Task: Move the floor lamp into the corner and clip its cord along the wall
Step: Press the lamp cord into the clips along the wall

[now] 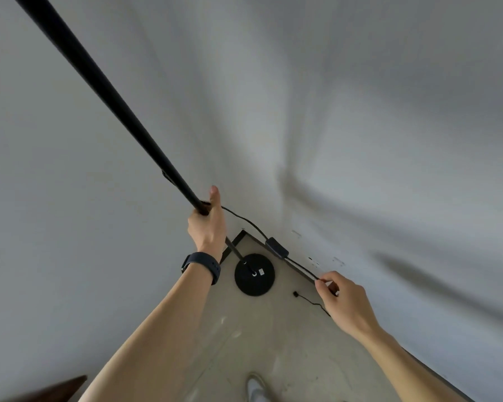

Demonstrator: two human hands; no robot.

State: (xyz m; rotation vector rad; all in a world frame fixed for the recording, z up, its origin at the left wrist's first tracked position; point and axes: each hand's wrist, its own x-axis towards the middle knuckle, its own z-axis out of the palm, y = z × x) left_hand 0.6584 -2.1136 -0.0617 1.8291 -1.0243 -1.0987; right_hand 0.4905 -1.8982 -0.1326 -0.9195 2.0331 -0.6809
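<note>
The floor lamp's black pole [105, 91] rises from a round black base [254, 281] that stands on the floor in the corner where two white walls meet. My left hand [208, 224], with a dark watch on the wrist, is closed around the pole. A thin black cord [246, 220] runs from beside that hand, through an inline switch [277, 247], down along the right wall. My right hand [341, 303] pinches the cord close to the dark baseboard. A loose stretch of cord [310, 300] lies on the floor below it.
Dark baseboard [233, 243] lines both walls at the corner. Small marks or clear clips [337, 261] show on the right wall just above the baseboard. A dark wooden edge [55, 390] sits at the lower left, and my shoe [256, 387] is on the beige floor.
</note>
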